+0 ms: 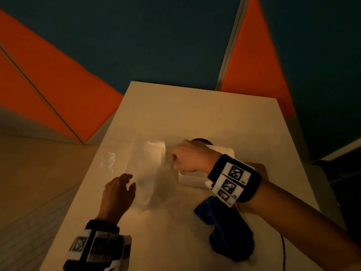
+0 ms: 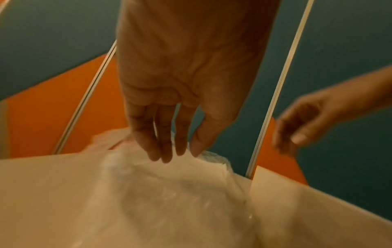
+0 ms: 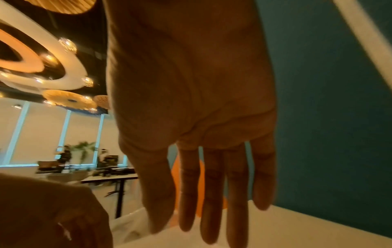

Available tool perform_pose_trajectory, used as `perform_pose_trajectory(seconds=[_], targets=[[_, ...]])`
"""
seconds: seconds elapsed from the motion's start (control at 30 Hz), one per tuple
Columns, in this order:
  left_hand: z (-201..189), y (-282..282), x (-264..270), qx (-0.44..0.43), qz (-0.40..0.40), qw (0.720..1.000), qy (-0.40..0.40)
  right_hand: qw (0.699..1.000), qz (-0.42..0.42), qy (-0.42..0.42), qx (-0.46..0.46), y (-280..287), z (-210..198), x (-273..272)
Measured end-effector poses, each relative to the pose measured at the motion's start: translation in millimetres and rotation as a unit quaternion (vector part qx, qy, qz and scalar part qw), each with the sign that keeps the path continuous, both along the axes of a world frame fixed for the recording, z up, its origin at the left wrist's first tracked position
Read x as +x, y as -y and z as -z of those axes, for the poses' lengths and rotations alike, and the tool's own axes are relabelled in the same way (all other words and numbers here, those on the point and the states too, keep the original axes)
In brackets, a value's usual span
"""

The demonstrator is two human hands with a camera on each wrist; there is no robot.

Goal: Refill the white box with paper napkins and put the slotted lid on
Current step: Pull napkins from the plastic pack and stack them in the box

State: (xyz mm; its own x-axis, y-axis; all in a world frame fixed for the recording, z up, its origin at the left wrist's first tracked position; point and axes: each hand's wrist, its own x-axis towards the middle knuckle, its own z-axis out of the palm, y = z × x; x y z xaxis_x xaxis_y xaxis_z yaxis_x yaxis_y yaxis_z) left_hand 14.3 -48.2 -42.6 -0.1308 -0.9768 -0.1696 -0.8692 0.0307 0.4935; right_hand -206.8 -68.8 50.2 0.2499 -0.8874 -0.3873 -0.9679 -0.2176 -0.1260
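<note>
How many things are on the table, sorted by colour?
White: 2, the napkin pack in clear wrap and the white box
Blue: 1, the cloth
Dark, round, behind the right hand: 1, the object
Total: 4

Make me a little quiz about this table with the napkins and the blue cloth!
1. True or false: the blue cloth lies inside the white box.
2. Which hand is at the white box? A. left hand B. right hand
3. What does the left hand reach for?

Key: 1 false, it lies on the table; 2 B; 3 the clear napkin pack.
</note>
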Motion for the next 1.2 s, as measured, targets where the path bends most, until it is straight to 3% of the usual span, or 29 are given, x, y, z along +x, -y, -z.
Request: perform_pose_trajectory(seconds=[0.13, 0.33, 0.57, 0.77, 1.2], targets=[[21.1, -10.6, 8.2, 0.026, -0.022, 0.999, 0.041, 0.995, -0.098, 0.028, 0.010, 28.3, 13.4, 63.3], [28.8, 8.1, -3.3, 0.059, -0.047, 0.993, 0.094, 0.967, -0.246, -0.070, -0.010, 59.1, 52.6, 116.4], [16.1, 13.3, -2.4, 0.025, -0.048, 0.988, 0.144, 0.961, -0.258, -0.092, -0.030, 68.1, 69.3, 119.3], [15.7, 3.9, 0.1, -0.072, -0.020, 0.994, 0.084, 0.959, -0.267, -0.068, -0.062, 75.2, 69.5, 102.9], [16.9, 1.3, 0.9, -0.114, -0.071, 0.991, -0.020, 0.959, -0.262, -0.018, -0.104, 75.1, 70.3, 89.2]])
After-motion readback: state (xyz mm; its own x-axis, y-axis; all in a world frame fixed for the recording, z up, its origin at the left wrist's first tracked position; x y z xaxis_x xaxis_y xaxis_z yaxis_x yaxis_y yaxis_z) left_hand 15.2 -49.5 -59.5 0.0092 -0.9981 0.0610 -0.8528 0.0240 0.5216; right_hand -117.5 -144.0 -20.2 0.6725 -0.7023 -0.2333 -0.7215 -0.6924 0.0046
